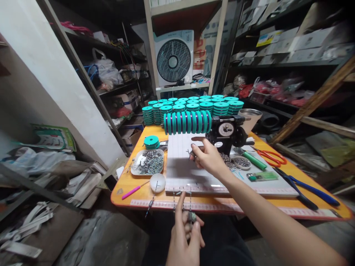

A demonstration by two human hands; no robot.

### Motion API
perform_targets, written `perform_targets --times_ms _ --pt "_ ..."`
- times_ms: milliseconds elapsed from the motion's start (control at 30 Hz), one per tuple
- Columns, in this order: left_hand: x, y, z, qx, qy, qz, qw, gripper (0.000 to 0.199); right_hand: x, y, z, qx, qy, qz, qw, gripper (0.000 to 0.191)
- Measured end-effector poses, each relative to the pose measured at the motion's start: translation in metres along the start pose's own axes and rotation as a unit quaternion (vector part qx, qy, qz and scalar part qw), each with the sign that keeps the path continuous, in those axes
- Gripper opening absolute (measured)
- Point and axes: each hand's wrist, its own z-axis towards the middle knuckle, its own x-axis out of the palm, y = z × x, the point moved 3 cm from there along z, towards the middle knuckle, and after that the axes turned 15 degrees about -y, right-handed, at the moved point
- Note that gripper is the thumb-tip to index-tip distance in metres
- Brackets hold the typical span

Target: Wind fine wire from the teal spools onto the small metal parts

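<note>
My left hand [186, 232] is low at the table's front edge, its index finger stretched up beside thin dark twisted strands [182, 193]. A small greyish piece [191, 217] is pinched between its fingers and thumb. Above the white board [180, 162], my right hand [203, 153] is closed round a small dark item with thin wire ends [190, 152]; its exact shape is unclear. Just behind that hand, a row of teal spools [187, 122] sits on a black winding machine [226, 131] with a round dial.
Stacked teal spools [193, 107] stand at the back. On the left are a tray of small metal parts [149, 162], a white round lid [157, 183] and a pink-handled tool [131, 193]. Orange scissors [270, 157], a green handle [254, 160] and blue-handled pliers [313, 188] lie right.
</note>
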Motion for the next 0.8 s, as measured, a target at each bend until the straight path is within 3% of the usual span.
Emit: perform_targets --times_ms 200,333,467,533,733,800 --pt "-0.016 0.011 -0.009 0.063 -0.022 0.175 0.982 0.067 -0.001 0.012 -0.011 -0.054 -0.040 -0.033 0.997 0.042" --pt "-0.020 0.013 -0.010 0.075 -0.010 0.181 0.981 0.064 0.007 0.007 -0.002 -0.030 -0.006 -0.035 0.999 0.048" --pt "-0.023 0.010 -0.010 0.093 -0.013 0.179 0.979 0.053 0.009 0.000 0.011 -0.006 0.014 -0.035 0.999 0.025" --pt "-0.024 0.002 -0.010 0.093 -0.029 0.151 0.984 0.044 0.005 0.002 0.010 0.000 0.021 -0.028 0.999 0.017" --pt "-0.019 -0.056 0.000 0.090 -0.122 -0.044 0.987 0.022 -0.018 0.026 -0.015 0.064 0.098 0.043 0.992 0.036" --pt "-0.013 -0.076 0.009 0.099 -0.108 -0.081 0.986 0.023 -0.023 0.035 -0.026 0.112 0.143 0.081 0.980 0.036"
